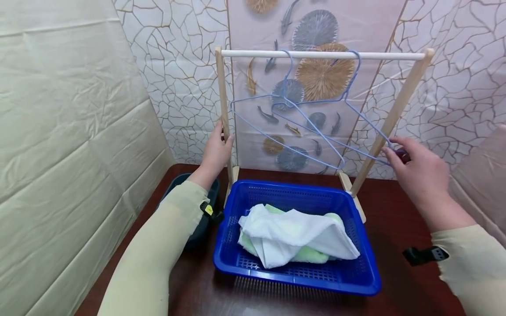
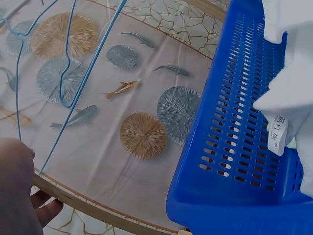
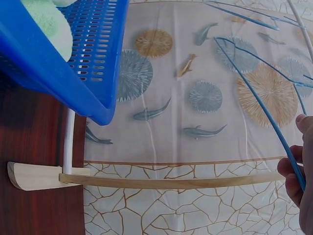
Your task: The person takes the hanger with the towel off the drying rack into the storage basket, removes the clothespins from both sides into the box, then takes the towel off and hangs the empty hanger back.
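A small clothes rack with a white rail [image 1: 253, 53] and wooden posts stands at the back. Two blue wire hangers hook over the rail. My left hand [image 1: 216, 149] grips the left post [image 1: 222, 87], fingers passing behind it. The left hanger [image 1: 316, 129] hangs bare near that post. With my right hand [image 1: 421, 169] I pinch the outer corner of the right hanger [image 1: 368, 121], beside the right post [image 1: 403, 96]. In the right wrist view, fingers curl around the wire [image 3: 266, 107]. That hanger is bare too, and the two overlap in the head view.
A blue perforated basket [image 1: 296, 281] sits in front of the rack, holding a crumpled white towel [image 1: 292, 232] over light green cloth [image 1: 312, 254]. A dark basin [image 1: 199, 230] lies partly hidden behind the left arm. Patterned sheeting covers the back wall.
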Demonstrator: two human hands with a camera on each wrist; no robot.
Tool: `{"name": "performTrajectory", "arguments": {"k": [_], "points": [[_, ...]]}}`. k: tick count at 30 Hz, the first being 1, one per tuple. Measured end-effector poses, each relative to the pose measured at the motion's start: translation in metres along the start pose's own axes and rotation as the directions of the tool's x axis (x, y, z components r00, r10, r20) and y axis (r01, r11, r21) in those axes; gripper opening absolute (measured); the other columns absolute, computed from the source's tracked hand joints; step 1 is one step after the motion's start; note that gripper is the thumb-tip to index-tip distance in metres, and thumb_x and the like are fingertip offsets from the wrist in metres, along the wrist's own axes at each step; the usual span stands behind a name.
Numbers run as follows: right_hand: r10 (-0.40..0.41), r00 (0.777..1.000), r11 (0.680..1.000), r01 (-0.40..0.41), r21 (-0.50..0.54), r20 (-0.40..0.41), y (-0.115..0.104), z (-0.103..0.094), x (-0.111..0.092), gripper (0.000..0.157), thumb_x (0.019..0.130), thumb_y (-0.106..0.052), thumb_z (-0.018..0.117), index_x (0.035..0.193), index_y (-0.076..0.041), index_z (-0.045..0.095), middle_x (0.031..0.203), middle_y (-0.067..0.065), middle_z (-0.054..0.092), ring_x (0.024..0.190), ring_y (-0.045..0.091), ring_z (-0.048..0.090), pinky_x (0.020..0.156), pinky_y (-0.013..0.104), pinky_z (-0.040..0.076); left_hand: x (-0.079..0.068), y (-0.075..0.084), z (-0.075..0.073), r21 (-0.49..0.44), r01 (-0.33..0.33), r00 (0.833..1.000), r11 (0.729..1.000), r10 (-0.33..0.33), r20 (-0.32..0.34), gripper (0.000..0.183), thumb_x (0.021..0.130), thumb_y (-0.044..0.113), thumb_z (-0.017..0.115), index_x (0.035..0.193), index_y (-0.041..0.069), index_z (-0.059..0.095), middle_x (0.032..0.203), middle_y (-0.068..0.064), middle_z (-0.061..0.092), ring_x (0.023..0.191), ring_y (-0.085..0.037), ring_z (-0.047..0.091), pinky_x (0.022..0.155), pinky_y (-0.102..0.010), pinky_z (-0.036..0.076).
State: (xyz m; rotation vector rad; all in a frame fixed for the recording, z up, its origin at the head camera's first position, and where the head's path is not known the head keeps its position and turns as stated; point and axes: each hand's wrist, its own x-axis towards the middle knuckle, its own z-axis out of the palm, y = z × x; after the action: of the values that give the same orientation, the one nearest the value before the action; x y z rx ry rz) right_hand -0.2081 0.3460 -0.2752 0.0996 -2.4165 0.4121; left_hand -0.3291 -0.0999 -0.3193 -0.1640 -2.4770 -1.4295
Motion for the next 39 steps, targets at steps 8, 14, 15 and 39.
{"name": "performTrajectory", "arguments": {"k": [8, 14, 15, 39], "points": [[-0.006, 1.000, 1.000, 0.006, -0.006, -0.012, 0.004, 0.002, -0.006, 0.034, 0.099, -0.026, 0.061, 0.126, -0.006, 0.063, 0.096, 0.023, 0.069, 0.078, 0.036, 0.063, 0.054, 0.043, 0.035, -0.008, 0.000, -0.004, -0.030, 0.009, 1.000, 1.000, -0.009, 0.012, 0.066, 0.105, 0.036, 0.047, 0.160, 0.030, 0.011, 0.157, -0.003, 0.033, 0.135, -0.021, 0.044, 0.095, -0.044, 0.051], [-0.001, 0.999, 1.000, 0.001, 0.004, -0.035, 0.007, 0.002, -0.008, 0.031, 0.098, -0.026, 0.062, 0.124, -0.008, 0.065, 0.093, 0.020, 0.069, 0.077, 0.032, 0.061, 0.055, 0.041, 0.035, -0.017, -0.001, -0.008, -0.081, 0.015, 1.000, 0.997, -0.013, 0.022, 0.064, 0.105, 0.035, 0.048, 0.160, 0.027, 0.015, 0.153, -0.006, 0.036, 0.136, -0.023, 0.044, 0.097, -0.042, 0.050], [0.000, 0.999, 1.000, 0.000, 0.004, -0.036, 0.007, 0.002, -0.009, 0.031, 0.098, -0.026, 0.062, 0.124, -0.008, 0.065, 0.093, 0.019, 0.069, 0.077, 0.032, 0.060, 0.055, 0.040, 0.034, -0.019, -0.001, -0.010, -0.084, 0.020, 0.999, 0.996, -0.018, 0.027, 0.064, 0.105, 0.036, 0.048, 0.160, 0.028, 0.015, 0.153, -0.007, 0.037, 0.136, -0.023, 0.044, 0.098, -0.042, 0.049], [0.154, 0.965, 0.984, -0.168, 0.053, 0.211, 0.046, 0.021, -0.067, 0.055, 0.100, -0.046, 0.053, 0.131, -0.001, 0.056, 0.117, 0.027, 0.058, 0.106, 0.045, 0.054, 0.083, 0.061, 0.039, -0.103, -0.024, -0.041, 0.305, -0.197, 0.935, 0.932, 0.084, 0.346, 0.060, 0.102, 0.046, 0.050, 0.156, 0.030, 0.030, 0.155, -0.003, 0.039, 0.140, -0.029, 0.040, 0.107, -0.054, 0.038]]}}
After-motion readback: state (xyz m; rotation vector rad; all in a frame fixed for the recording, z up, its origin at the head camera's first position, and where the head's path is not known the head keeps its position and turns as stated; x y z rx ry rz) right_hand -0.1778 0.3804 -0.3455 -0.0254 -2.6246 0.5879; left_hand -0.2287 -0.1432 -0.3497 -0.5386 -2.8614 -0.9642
